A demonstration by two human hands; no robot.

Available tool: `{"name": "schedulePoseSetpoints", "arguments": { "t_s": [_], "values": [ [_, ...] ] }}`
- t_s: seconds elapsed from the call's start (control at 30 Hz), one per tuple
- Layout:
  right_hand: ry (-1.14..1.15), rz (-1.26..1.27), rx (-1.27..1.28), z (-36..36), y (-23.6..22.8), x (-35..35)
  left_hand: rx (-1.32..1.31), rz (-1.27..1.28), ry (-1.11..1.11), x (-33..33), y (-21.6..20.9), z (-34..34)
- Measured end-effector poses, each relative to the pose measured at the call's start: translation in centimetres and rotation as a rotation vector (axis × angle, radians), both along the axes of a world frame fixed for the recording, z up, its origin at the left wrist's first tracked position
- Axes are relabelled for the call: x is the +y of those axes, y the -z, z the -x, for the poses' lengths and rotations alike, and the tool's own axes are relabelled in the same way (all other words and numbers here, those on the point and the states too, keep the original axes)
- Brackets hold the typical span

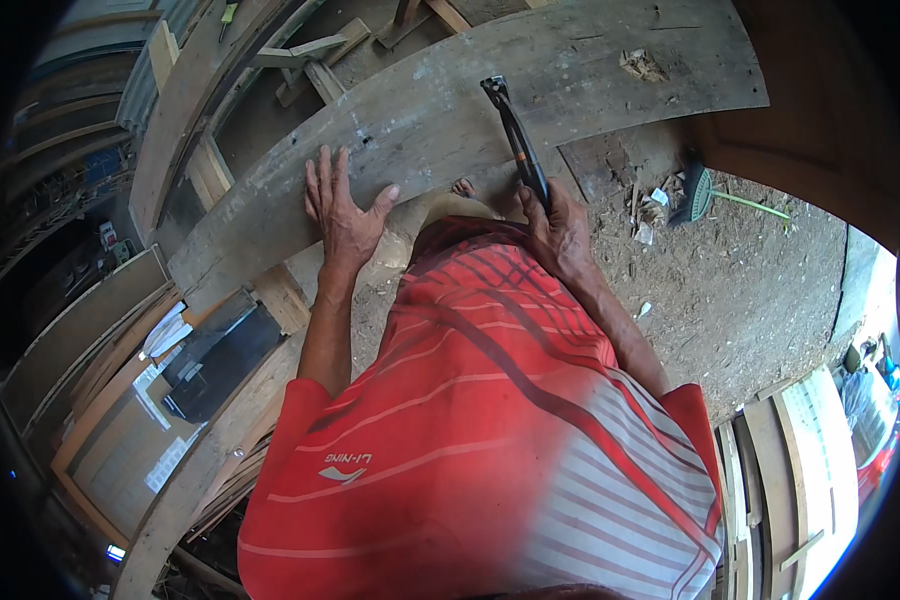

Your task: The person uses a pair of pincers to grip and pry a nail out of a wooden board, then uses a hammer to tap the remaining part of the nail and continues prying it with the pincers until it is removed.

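A long, weathered plank (420, 120) spans the view in front of me, with pale spots and stains on its face. My left hand (350, 220) is at its near edge, fingers spread over the wood and holding nothing. My right hand (562, 225) is closed round the handles of a pair of dark pincers (518, 140) with a small orange mark. Their jaws point away from me, over the middle of the plank. From this view I cannot tell whether the jaws touch the wood.
A pale scrap (643, 66) lies toward the plank's right end. On the dirt floor (730, 280) are a green-handled broom (695, 195) and bits of litter. Timber frames (195, 120) stand at the far left; boards and a black flat case (225, 360) lie nearer. More boards (770, 480) lean at the lower right.
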State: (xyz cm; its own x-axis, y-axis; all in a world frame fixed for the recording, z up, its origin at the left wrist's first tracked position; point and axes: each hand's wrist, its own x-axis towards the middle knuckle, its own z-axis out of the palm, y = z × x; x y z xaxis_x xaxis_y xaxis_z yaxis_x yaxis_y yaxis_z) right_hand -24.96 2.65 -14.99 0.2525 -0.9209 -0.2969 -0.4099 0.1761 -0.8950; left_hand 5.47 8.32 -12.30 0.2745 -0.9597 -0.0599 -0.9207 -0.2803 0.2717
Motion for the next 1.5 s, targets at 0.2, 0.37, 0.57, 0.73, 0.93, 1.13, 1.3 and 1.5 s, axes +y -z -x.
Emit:
{"name": "schedulePoseSetpoints", "arguments": {
  "t_s": [0.2,0.37,0.57,0.73,0.93,1.13,1.3,1.5],
  "values": [
    [-0.027,-0.051,0.03,1.2,0.0,-0.6,-0.108,-0.06,0.062,2.3,-0.8,-0.9],
    [0.088,-0.075,-0.068,2.2,-0.5,-0.2,-0.285,0.004,-0.057,8.1,1.9,-7.6],
    [0.023,-0.116,0.153,3.1,-1.8,-0.6,-0.287,-0.029,-0.091,6.9,1.3,-8.3],
    [-0.225,0.016,0.154,4.0,-2.5,-0.3,-0.257,-0.003,-0.077,6.9,1.1,-7.9],
    [-0.255,0.189,0.116,3.8,-3.2,0.7,-0.229,-0.191,-0.038,6.2,-2.4,-8.7],
    [-0.194,0.421,0.054,1.7,-2.9,0.0,-0.102,-0.42,0.102,2.8,-8.5,-11.9],
    [-0.2,0.44,0.044,-2.5,-6.7,-2.4,0.075,-0.569,0.235,-4.9,-15.3,-15.8],
    [-0.213,0.455,-0.061,-5.4,-7.2,-2.5,0.075,-0.483,0.116,-12.2,-16.6,-19.5]
  ]
}}
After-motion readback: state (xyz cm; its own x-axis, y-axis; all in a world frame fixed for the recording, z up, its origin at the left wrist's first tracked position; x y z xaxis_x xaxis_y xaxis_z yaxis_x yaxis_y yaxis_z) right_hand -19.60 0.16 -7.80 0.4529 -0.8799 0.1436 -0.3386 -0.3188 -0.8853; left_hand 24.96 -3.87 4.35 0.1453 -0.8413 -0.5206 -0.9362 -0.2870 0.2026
